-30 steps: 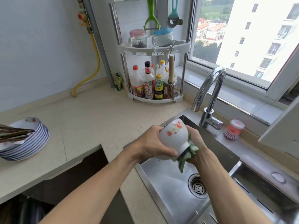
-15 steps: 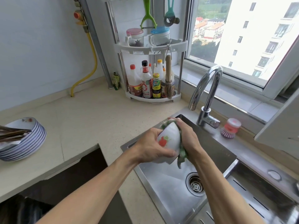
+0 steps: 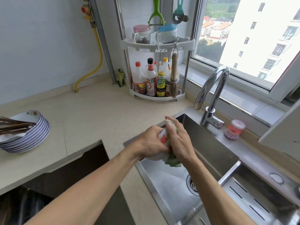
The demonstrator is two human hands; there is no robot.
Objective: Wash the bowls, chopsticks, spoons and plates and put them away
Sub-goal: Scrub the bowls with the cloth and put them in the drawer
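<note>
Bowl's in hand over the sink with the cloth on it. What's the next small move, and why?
Probably turn the bowl in the left hand so the cloth under the right hand reaches an unwiped side; the tap shows no water, so rinsing comes later.

Pale blue wall [image 3: 40,43] left of hands; beige countertop [image 3: 90,114] beneath; bright daylit window [image 3: 253,38] right, beyond hands; corner rack [image 3: 157,46] between.
</note>
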